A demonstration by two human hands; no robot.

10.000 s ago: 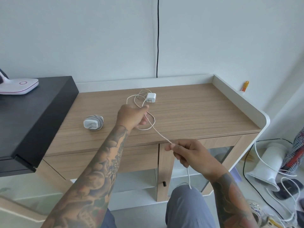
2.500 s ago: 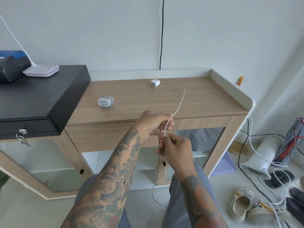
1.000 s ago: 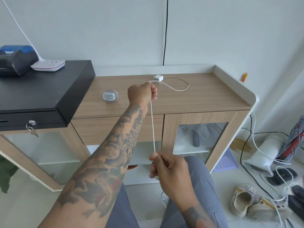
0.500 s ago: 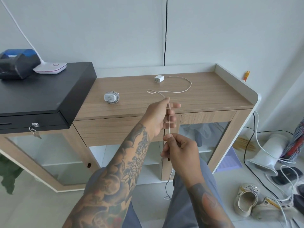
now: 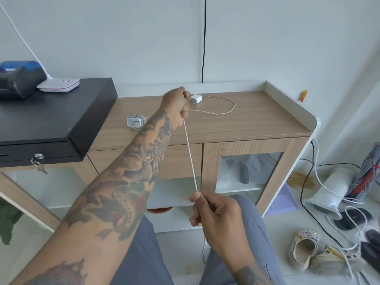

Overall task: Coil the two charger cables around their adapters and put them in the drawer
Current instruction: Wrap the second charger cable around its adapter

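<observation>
Cable (image 5: 190,155) — drawn taut between gripping left hand (image 5: 176,103) and pinching right hand (image 5: 213,212), beside adapter (image 5: 195,99). Step: straightening; next, winding round adapter.

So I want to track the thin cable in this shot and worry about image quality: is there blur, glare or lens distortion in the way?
Head view: even daylight, soft shadows; the white cable is sharp between left hand and right hand. Head view: wide-angle bending curves the cabinet edges. Head view: the glass doors show mild reflections; the sandals at the corner look smeared.
</observation>
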